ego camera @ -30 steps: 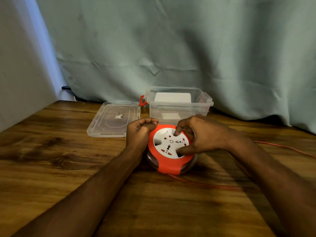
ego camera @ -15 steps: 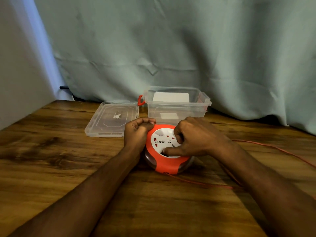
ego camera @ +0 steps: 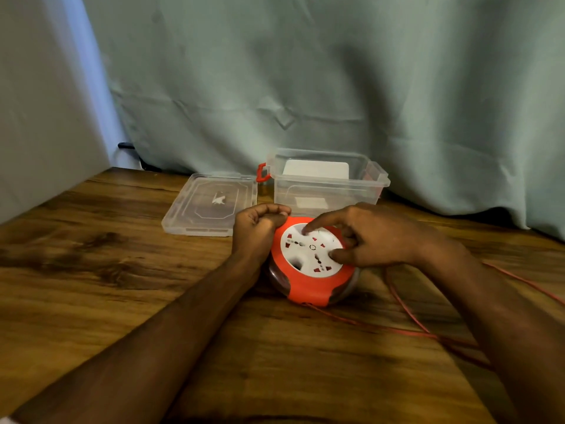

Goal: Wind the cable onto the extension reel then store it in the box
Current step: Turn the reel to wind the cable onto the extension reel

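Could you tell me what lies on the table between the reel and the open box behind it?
Nothing: in the head view the reel sits just before the box.

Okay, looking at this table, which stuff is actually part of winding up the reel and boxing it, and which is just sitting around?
Part of the job:
- extension reel, left hand gripping its rim, right hand on its white face
- red cable trailing off to the right
- clear box, open
- lid, flat beside the box

Just there:
- wooden table
- curtain
- white card inside the box
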A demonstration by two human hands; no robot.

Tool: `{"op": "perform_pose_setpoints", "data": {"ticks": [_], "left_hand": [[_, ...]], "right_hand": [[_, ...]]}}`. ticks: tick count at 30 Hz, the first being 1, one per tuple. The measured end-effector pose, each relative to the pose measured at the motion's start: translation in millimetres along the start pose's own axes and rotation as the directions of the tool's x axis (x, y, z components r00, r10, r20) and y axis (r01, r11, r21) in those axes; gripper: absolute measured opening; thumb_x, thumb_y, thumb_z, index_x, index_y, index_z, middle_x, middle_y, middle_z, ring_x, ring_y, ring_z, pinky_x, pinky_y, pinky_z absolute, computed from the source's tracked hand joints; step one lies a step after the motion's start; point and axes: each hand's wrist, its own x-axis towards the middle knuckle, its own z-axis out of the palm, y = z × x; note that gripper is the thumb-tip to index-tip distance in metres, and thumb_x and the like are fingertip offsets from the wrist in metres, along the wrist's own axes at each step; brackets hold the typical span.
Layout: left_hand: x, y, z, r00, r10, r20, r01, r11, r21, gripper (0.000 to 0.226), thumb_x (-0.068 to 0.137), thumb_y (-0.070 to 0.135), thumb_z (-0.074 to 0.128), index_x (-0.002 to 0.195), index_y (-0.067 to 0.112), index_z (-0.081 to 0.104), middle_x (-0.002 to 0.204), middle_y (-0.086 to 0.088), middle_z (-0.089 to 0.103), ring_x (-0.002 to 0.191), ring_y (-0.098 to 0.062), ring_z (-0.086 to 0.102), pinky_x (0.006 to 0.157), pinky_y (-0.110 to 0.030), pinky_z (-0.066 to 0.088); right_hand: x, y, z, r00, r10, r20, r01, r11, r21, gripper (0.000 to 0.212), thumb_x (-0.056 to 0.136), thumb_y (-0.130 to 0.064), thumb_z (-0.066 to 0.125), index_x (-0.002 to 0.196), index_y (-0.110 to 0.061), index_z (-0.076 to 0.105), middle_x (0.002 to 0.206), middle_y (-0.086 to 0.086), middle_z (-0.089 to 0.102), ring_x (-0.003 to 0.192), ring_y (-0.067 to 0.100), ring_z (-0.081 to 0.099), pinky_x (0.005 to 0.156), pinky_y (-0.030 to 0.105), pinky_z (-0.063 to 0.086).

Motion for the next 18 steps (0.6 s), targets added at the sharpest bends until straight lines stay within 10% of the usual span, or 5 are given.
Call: {"op": "perform_pose_setpoints", "data": {"ticks": [7, 18], "left_hand": [[3, -3, -1, 1.0, -0.02, 0.012, 0.02, 1.0, 0.012, 0.017, 0.092, -0.001, 0.062, 0.094, 0.007, 0.077, 0.099, -0.011, 0.078, 0.088, -0.026, 0.074, 0.074, -0.035, 0.062], [2, -5, 0, 0.999, 0.019, 0.05, -0.021, 0.999, 0.04, 0.017, 0.091, -0.001, 0.061, 0.094, 0.008, 0.076, 0.102, -0.013, 0.077, 0.089, -0.026, 0.073, 0.075, -0.036, 0.062]], "right_hand": [[0, 6, 2, 0.999, -0.009, 0.045, 0.008, 1.0, 0.019, 0.064, 0.089, -0.048, 0.072, 0.146, -0.056, 0.045, 0.138, -0.014, 0.066, 0.115, 0.013, 0.065, 0.091, 0.042, 0.059], [3, -3, 4, 0.998, 0.052, 0.031, -0.052, 0.998, 0.026, 0.048, 0.088, -0.053, 0.073, 0.133, -0.041, 0.06, 0.105, -0.014, 0.072, 0.093, 0.005, 0.067, 0.071, 0.031, 0.058]]}}
